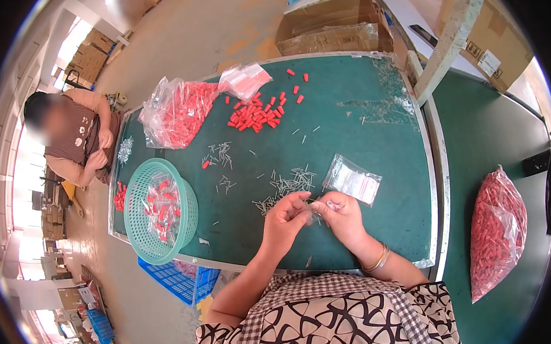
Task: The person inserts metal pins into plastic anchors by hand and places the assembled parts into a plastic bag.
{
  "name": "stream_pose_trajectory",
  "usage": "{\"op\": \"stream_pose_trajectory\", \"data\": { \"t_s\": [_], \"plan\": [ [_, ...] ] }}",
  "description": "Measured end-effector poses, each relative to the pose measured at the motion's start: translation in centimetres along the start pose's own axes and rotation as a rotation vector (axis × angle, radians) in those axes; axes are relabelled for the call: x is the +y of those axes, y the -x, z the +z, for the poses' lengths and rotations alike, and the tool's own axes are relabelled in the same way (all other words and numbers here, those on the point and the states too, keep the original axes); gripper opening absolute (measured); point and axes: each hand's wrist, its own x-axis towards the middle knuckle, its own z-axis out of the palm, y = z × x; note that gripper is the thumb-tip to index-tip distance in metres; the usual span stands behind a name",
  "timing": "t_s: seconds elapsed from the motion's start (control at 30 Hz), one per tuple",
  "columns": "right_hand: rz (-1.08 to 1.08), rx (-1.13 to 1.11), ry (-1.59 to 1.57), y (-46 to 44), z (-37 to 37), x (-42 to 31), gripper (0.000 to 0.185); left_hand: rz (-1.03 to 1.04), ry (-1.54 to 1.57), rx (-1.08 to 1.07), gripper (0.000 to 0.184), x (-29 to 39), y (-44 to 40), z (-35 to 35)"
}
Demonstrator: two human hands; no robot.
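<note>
My left hand (285, 223) and my right hand (341, 218) meet near the table's front edge. Between their fingertips is a small clear plastic bag (314, 214), pinched from both sides; its contents are too small to make out. Just beyond my hands lies a pile of thin metal screws (292, 182). To the right of it a stack of flat clear zip bags (352, 179) rests on the green tabletop. Red plastic plugs (256, 114) are heaped farther back. Smaller groups of screws (218, 155) are scattered left of the main pile.
A green plastic basket (135, 227) with filled bags stands at the left. Behind it sits a large open bag of red plugs (183, 112). Another person (74, 129) works at the table's left end. A full bag of red plugs (499, 234) lies on the right-hand table.
</note>
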Motion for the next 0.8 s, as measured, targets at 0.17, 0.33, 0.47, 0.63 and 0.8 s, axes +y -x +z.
{"op": "stream_pose_trajectory", "data": {
  "t_s": [0.17,0.33,0.47,0.63,0.8],
  "plan": [
    [0.206,-0.129,-0.111,-0.6,-0.6,-1.1,0.013,0.055,0.014,0.099,0.035,-0.4,-0.5,-0.9],
    [0.035,-0.149,0.023,-0.7,-0.6,-0.4,0.007,0.052,-0.034,0.113,0.033,-0.6,-0.5,-1.2],
    [0.016,-0.098,0.064,-0.6,-0.6,-0.8,0.008,0.045,-0.019,0.103,0.034,-0.7,-0.4,-1.0],
    [0.109,-0.096,0.045,-0.4,-0.7,-1.0,0.01,0.067,-0.023,0.097,0.035,-0.9,-0.6,-1.2],
    [0.266,-0.145,0.014,-0.5,-0.6,-1.7,0.011,0.053,-0.066,0.132,0.038,-1.0,-0.6,-1.6]
  ]
}}
